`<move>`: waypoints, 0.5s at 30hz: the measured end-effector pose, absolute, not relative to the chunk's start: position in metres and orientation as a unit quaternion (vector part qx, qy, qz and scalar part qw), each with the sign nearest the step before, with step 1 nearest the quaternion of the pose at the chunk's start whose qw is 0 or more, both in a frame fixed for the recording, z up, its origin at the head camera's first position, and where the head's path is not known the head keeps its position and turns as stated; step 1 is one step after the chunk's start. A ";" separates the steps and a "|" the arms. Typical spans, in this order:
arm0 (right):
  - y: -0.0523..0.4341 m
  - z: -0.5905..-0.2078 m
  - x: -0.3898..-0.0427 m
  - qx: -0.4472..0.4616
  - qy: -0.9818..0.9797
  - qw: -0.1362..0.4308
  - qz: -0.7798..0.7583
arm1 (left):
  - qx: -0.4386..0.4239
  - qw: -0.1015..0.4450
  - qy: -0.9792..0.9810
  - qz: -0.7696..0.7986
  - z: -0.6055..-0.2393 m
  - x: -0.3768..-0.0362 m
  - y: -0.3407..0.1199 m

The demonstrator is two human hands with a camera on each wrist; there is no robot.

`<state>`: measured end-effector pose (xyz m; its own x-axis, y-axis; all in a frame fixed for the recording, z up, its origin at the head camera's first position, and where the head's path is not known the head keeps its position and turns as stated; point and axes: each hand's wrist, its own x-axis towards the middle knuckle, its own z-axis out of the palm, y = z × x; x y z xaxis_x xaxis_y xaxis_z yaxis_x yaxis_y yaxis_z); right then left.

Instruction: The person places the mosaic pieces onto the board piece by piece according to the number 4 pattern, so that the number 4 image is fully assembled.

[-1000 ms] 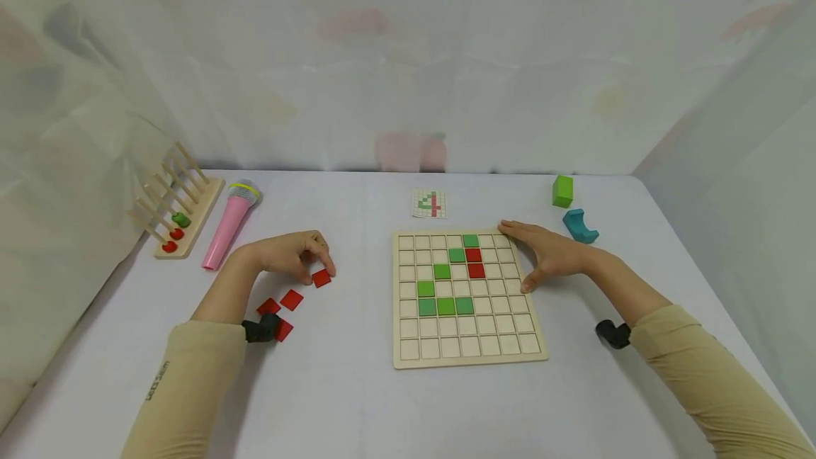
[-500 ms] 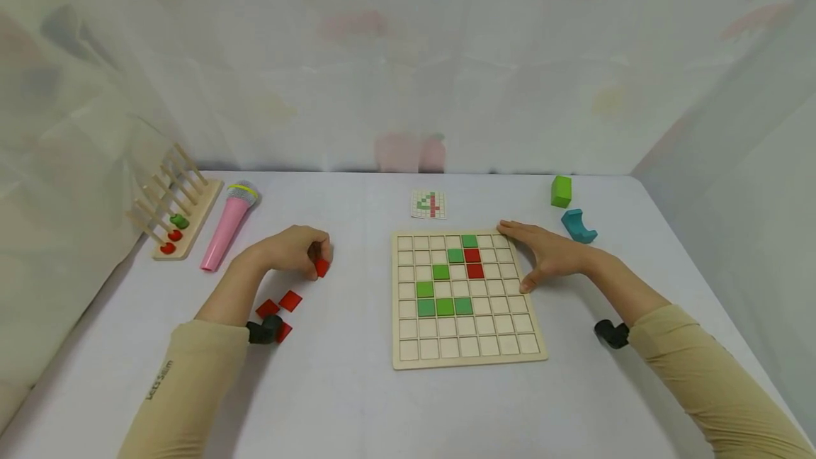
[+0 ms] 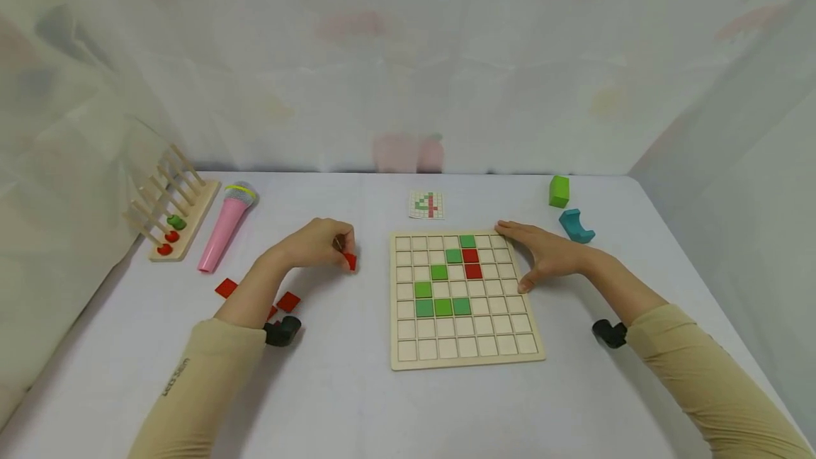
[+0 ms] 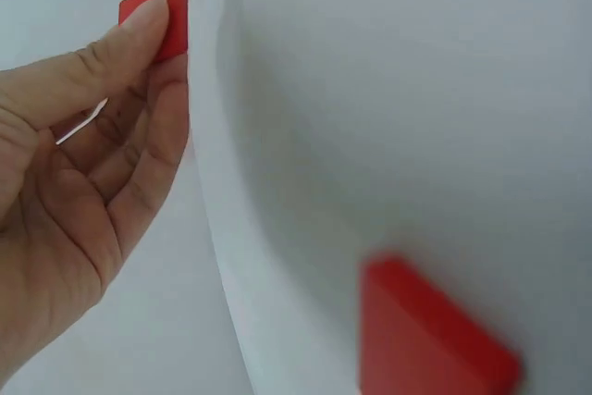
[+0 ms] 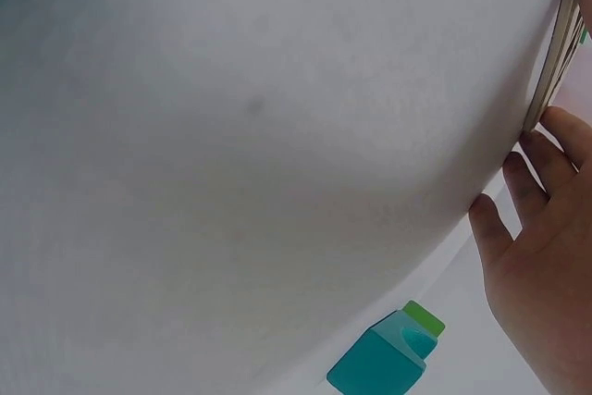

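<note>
A wooden grid board (image 3: 465, 360) lies on the white table, with several green tiles (image 3: 443, 307) and two red tiles (image 3: 472, 263) set in its cells. My left hand (image 3: 319, 243) pinches a red tile (image 3: 350, 261) (image 4: 166, 16) between thumb and fingers, a little left of the board's left edge. My right hand (image 3: 548, 253) rests with straight fingers against the board's right edge near its far corner; the right wrist view shows its fingers (image 5: 518, 219) at the board's rim (image 5: 550, 71). Loose red tiles (image 3: 288, 301) (image 3: 226, 287) lie by my left forearm.
A small pattern card (image 3: 428, 204) lies behind the board. A pink toy microphone (image 3: 224, 227) and a wooden peg rack (image 3: 171, 214) with red and green pieces sit at the left. A green block (image 3: 559, 191) and a teal arch block (image 3: 576, 226) stand at the right rear.
My left hand picked a red tile off the table and carried it right toward the board. The right hand stayed on the board's edge.
</note>
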<state>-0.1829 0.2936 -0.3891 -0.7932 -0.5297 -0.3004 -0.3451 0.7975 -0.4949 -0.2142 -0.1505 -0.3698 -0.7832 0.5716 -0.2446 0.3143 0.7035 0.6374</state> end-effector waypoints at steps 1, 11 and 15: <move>0.293 -0.389 -0.183 -0.237 0.923 0.218 -0.213 | 0.247 0.218 0.895 0.300 -0.369 -0.214 -0.147; 0.293 -0.389 -0.183 -0.238 0.923 0.217 -0.210 | 0.267 0.198 0.881 0.336 -0.365 -0.213 -0.109; 0.293 -0.389 -0.183 -0.236 0.923 0.218 -0.210 | 0.269 0.188 0.876 0.353 -0.366 -0.213 -0.091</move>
